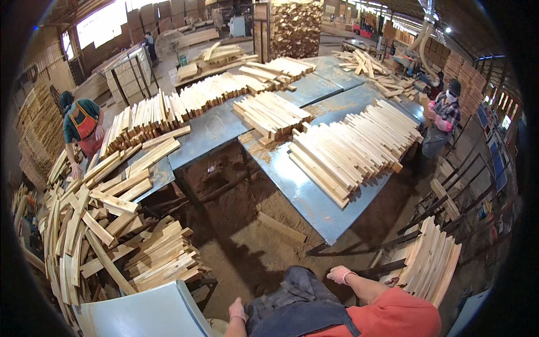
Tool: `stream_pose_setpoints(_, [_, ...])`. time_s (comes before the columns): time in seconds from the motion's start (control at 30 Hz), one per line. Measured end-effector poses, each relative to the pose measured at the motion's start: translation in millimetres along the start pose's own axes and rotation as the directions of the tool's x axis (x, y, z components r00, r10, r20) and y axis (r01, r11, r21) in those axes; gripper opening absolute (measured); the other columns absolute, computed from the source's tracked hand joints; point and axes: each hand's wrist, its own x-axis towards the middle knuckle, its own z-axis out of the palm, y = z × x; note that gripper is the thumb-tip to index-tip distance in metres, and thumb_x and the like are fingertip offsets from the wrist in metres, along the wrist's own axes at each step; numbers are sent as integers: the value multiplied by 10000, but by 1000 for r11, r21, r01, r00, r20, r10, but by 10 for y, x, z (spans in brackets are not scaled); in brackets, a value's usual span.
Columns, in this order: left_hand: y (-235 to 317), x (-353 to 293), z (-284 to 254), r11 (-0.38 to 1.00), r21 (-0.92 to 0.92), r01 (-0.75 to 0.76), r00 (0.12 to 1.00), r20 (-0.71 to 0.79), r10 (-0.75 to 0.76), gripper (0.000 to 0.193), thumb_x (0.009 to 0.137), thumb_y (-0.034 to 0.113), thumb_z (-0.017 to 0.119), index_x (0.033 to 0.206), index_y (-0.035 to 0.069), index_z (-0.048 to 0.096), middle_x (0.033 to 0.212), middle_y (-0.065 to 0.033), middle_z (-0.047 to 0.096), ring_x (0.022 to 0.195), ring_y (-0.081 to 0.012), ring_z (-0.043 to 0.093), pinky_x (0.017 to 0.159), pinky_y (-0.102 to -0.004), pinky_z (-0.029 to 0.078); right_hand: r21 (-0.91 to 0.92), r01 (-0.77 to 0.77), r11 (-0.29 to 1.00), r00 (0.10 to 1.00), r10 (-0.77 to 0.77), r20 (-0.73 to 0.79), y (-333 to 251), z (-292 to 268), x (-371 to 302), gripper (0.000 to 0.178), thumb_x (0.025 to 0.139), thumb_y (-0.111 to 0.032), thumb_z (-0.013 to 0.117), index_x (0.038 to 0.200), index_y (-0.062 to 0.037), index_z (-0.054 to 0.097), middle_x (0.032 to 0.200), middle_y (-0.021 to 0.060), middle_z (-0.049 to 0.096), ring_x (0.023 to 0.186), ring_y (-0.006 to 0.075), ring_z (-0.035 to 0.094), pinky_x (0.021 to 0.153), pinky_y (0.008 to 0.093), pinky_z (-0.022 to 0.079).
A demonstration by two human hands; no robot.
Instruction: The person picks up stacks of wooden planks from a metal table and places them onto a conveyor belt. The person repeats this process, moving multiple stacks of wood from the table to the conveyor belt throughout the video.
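Low in the view, my right hand (pixel 340 275), in a pinkish glove, hangs beside the dark apron (pixel 297 297). Its fingers look loosely bent and apart, with nothing seen in them. My left hand (pixel 238 310), gloved alike, is at the apron's other side, its fingers mostly hidden. Nearest to the right hand is a stack of pale wooden boards (pixel 429 261) on a rack. Left of my left hand lies a light blue metal surface (pixel 135 312), with a pile of wooden strips (pixel 165 255) behind it. Neither hand touches any wood.
Ahead, a blue metal table (pixel 314 210) bears rows of wooden strips (pixel 353 149); its corner points toward me. A loose board (pixel 282 227) lies on the dirt floor. Co-workers stand at the left (pixel 84 126) and right (pixel 443 118). Tangled strips (pixel 73 236) heap at the left.
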Motion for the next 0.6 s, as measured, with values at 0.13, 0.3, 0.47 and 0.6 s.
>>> stream_pose_setpoints(0.13, [900,416,158,994,93,-50,999,-13,51,559,993,443,719,1256,-51,731,1265,-177,730,1141,-318,673,991,-448,519,151,-80,985,995,89,-50,-553,-505,193,277,1010,-295,601,1138,-130,782,1106,178,754,1080,370,730,923,473,588])
stream_pose_setpoints(0.3, [1653,745,323,993,-75,-92,992,84,98,486,1001,421,708,1186,-27,737,1144,-151,722,1043,-284,662,919,-435,516,-120,278,953,948,-292,-126,-508,-498,727,305,994,-346,641,1155,-142,800,1047,133,767,1019,318,751,863,449,584])
stream_pose_setpoints(0.47, [2354,865,44,990,139,26,998,58,-34,380,990,392,738,959,13,733,854,-59,649,798,-215,602,745,-388,491,357,-132,925,990,103,99,-202,-780,1733,326,884,-328,703,1065,-95,840,1029,147,808,972,320,764,854,414,591])
stream_pose_setpoints(0.6, [2472,1133,-370,958,271,95,988,-140,-58,371,990,375,733,982,5,761,981,-104,729,864,-250,666,782,-420,549,380,-138,914,990,127,54,-381,-2255,2282,348,917,-358,655,1019,-74,829,1067,200,797,996,381,761,873,480,596])
